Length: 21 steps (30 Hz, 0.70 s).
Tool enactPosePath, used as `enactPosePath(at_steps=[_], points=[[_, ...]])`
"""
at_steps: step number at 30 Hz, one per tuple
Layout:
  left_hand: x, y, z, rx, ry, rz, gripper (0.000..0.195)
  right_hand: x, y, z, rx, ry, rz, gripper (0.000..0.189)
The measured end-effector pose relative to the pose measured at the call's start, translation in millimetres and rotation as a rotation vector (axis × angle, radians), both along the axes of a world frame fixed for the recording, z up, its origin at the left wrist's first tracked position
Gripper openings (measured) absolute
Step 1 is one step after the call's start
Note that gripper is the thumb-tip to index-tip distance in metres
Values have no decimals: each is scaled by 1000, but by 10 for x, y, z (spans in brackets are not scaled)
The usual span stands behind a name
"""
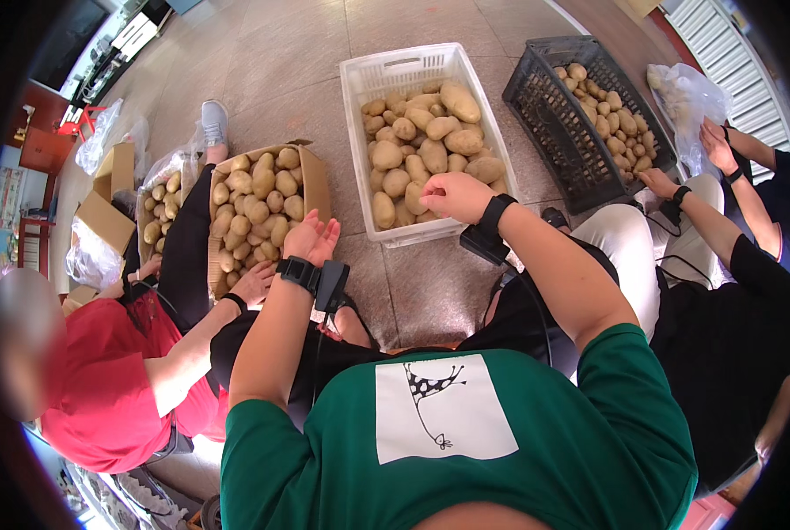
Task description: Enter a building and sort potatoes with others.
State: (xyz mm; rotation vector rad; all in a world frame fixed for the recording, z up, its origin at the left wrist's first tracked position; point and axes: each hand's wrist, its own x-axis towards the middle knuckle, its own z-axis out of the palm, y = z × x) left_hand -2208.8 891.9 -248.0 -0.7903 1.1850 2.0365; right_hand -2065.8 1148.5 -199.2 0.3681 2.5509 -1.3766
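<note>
A white plastic crate [428, 228] holding many potatoes [433, 156] stands on the floor in front of me. My right hand [458, 197] is over its near right part, palm down with fingers curled; whether a potato is under the fingers cannot be told. To the left stands a cardboard box [317, 182] filled with potatoes [256, 212]. By its near right corner my left hand [311, 238] is turned palm up, fingers loosely bent, with nothing in it. Both wrists bear black straps with small black devices and cables.
A black plastic crate [561, 132] with potatoes stands at the right, near a co-worker's hand [659, 183]. At the left, a co-worker in red has a hand [254, 283] at the cardboard box. Beyond are another potato box, opened cartons [105, 215] and plastic bags [690, 99].
</note>
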Motion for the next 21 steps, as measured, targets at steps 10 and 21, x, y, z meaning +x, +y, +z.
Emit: enactPosePath(at_steps=[10, 21], points=[[44, 181, 138, 46, -19, -61, 27, 3, 495, 22, 475, 90, -200, 18], [58, 204, 137, 69, -18, -87, 30, -10, 753, -359, 644, -243, -174, 52]])
